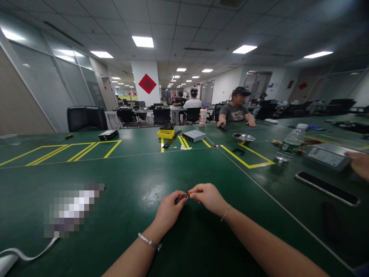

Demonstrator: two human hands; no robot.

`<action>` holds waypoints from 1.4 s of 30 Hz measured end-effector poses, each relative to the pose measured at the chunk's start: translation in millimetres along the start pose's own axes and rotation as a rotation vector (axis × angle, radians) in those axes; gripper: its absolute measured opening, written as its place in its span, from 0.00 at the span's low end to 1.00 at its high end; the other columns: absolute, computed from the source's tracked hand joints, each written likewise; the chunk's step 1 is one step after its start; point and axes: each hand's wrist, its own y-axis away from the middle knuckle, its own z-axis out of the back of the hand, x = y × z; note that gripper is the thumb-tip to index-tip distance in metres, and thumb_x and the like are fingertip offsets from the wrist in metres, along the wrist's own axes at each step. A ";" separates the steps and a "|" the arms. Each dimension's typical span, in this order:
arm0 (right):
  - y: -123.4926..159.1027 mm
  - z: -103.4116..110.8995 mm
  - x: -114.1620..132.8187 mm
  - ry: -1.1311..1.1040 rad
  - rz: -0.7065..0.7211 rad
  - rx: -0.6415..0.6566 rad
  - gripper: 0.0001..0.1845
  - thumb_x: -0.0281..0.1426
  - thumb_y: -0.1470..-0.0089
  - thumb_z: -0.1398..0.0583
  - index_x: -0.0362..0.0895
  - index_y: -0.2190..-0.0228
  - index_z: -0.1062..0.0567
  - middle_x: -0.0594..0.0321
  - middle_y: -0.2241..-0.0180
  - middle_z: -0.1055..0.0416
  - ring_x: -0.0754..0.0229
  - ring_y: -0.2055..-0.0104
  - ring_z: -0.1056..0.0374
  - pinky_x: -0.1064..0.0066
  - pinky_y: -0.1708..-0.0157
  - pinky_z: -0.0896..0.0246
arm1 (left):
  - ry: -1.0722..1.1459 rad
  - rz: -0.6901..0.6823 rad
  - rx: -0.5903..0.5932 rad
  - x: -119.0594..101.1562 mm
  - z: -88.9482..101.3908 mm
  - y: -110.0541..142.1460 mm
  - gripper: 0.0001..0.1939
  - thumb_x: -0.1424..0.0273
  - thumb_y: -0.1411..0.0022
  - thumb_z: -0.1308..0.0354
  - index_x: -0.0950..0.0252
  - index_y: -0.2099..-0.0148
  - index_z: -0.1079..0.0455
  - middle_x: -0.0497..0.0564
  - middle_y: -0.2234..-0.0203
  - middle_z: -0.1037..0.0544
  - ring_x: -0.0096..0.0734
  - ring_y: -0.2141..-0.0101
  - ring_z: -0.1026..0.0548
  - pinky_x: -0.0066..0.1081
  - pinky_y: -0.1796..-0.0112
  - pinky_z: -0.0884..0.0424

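My left hand (168, 211) is closed in a pinch just above the green table (115, 200). Between its fingertips shows a small dark and red piece (181, 198), mostly covered, whose kind I cannot make out. My right hand (210, 197) pinches a small orange piece (189, 193) between thumb and fingers. The two hands' fingertips are close together, and a short light tip shows between them. Whether the two pieces touch is too small to tell.
Right of my hands lie a phone (327, 187), a water bottle (291, 143) and a metal box (328, 156) touched by another person's hand (359, 163). A blurred item (76, 209) with a strap lies left. Farther back are a yellow tray (166, 134), a drive (193, 135) and a metal bowl (243, 137).
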 end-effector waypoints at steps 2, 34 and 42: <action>0.7 -2.3 0.2 0.039 0.032 -0.028 0.07 0.28 0.60 0.41 0.40 0.74 0.24 0.64 0.77 0.27 0.66 0.77 0.35 0.75 0.75 0.41 | 0.000 0.003 0.011 -1.6 0.6 0.3 0.11 0.65 0.45 0.51 0.60 0.63 0.29 0.46 0.72 0.25 0.30 0.70 0.29 0.28 0.68 0.36; 15.5 -30.3 -0.1 0.727 0.536 -0.146 0.11 0.29 0.53 0.44 0.42 0.64 0.30 0.60 0.69 0.32 0.60 0.65 0.38 0.70 0.63 0.43 | 0.251 0.103 -0.049 2.7 -1.0 -2.2 0.12 0.66 0.46 0.51 0.64 0.65 0.29 0.49 0.70 0.22 0.32 0.68 0.26 0.30 0.65 0.33; 11.5 -40.5 -3.4 0.796 0.543 -0.260 0.05 0.31 0.54 0.43 0.42 0.72 0.32 0.61 0.71 0.34 0.60 0.67 0.40 0.70 0.67 0.45 | 0.307 0.133 -0.041 3.5 -2.8 -3.6 0.13 0.65 0.47 0.50 0.66 0.65 0.29 0.51 0.71 0.22 0.34 0.69 0.26 0.30 0.66 0.33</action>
